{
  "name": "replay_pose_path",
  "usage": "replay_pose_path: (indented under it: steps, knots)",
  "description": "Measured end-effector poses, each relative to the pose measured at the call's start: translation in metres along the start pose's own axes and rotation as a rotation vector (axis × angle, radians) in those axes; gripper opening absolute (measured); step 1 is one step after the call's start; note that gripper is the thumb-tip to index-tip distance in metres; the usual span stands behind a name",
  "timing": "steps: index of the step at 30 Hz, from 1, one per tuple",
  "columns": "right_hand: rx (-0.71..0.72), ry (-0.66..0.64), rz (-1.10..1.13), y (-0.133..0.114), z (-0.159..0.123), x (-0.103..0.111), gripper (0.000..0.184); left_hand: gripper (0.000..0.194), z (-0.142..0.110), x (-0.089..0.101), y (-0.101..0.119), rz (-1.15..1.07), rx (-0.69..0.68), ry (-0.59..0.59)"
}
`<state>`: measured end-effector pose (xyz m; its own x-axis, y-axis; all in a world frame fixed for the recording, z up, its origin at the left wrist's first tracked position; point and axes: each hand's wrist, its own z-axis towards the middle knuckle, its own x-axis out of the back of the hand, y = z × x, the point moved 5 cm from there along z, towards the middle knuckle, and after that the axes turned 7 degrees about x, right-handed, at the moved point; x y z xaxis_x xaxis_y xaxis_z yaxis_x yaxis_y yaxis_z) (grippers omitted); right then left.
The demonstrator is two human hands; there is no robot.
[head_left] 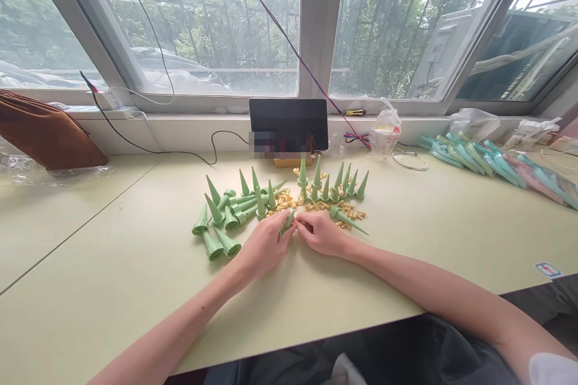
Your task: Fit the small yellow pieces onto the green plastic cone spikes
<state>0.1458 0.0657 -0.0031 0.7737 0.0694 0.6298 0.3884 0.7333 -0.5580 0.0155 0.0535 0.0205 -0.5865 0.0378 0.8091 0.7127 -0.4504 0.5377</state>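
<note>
My left hand (265,242) is closed around a green plastic cone spike (286,224), whose tip shows above the fingers. Fingers pinched, my right hand (324,233) meets the left at the spike's near side; what it pinches is too small and hidden to make out. Just beyond the hands lie many small tan plugs (284,200). Left of them, several green cone spikes (214,246) lie or stand in a loose group. More spikes stand upright in a cluster (338,183) behind the right hand, and one loose spike (350,221) lies on its side by the right wrist.
At the back a dark tablet (289,120) leans on a small cardboard box (293,162). A plastic bag (386,126) and cables sit to its right. Packaged teal and pink items (487,162) lie far right; a brown bag (49,132) stands far left.
</note>
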Motion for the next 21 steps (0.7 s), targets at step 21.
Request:
replay_pose_path:
  steps: [21]
  knots:
    - [0.012,0.003,0.010,0.0003,-0.0008,0.0002,0.025,0.019,0.0001,-0.0001,-0.0003,0.017,-0.002,0.000]
